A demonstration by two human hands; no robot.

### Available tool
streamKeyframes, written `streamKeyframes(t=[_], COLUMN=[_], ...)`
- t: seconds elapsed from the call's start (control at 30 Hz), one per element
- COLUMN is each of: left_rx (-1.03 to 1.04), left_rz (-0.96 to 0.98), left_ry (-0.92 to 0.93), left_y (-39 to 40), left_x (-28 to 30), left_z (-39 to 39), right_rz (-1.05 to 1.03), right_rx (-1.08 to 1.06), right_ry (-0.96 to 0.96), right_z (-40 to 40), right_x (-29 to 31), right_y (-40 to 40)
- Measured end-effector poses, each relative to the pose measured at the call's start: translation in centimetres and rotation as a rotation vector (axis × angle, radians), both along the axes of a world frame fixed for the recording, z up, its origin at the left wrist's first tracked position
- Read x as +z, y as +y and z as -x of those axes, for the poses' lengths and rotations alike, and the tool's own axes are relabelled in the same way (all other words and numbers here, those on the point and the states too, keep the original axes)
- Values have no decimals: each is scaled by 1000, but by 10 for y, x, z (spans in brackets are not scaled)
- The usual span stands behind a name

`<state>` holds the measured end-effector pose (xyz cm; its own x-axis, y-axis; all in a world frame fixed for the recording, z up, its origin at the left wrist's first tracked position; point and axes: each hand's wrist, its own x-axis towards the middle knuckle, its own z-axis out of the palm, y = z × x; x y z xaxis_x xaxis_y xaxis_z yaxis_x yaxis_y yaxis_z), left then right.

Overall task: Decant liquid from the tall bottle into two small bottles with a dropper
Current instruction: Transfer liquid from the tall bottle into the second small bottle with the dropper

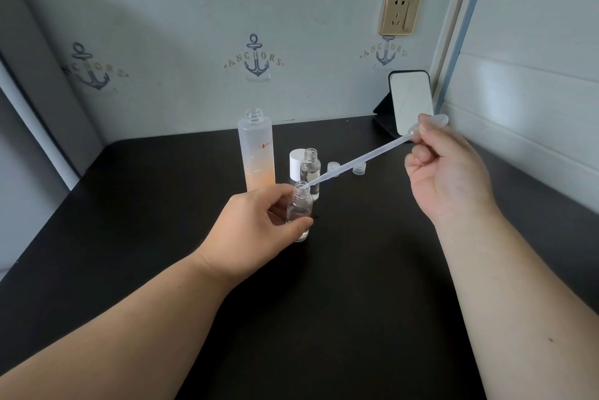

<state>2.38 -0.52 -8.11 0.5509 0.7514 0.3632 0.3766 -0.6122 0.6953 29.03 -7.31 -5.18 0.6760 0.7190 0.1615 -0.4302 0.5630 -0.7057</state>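
Dropper slants down from upper right to lower left, its tip at or just inside the open mouth of a small clear bottle; whether the tip touches the rim cannot be told. Right hand pinches the bulb end between thumb and fingertips, remaining fingers curled in toward the palm. Left hand grips the small bottle round its body, thumb in front, fingers behind; the bottle stands upright on the dark table, near the middle. A little clear liquid seems to sit at the bottom, level hard to read behind the thumb. Second small bottle stands just behind it, uncapped, clear liquid inside, level unclear through the glass. Tall bottle stands to the left of that one, toward the back edge, frosted, uncapped, orange tint filling the lower part and fading upward; red lettering on its side is partly cut off. White cap stands between the tall bottle and the second small bottle, partly hidden by the latter. Two small clear caps lie further right, one crossed by the dropper stem. Mirror leans on a black stand at the back right corner. Liquid inside the dropper stem cannot be made out.
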Motion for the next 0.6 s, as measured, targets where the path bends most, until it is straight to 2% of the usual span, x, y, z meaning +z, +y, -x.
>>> streamKeyframes(t=[0.17, 0.47, 0.6], left_rx=[-12, -49, 12], left_rz=[19, 99, 76], left_ry=[-3, -15, -292], left_y=[0, 5, 4], left_x=[-1, -4, -2], left_z=[0, 1, 7], right_rz=[38, 61, 68], right_rx=[-9, 38, 41], right_ry=[-7, 107, 126], right_z=[1, 3, 4], right_x=[-1, 0, 0], right_y=[0, -1, -1])
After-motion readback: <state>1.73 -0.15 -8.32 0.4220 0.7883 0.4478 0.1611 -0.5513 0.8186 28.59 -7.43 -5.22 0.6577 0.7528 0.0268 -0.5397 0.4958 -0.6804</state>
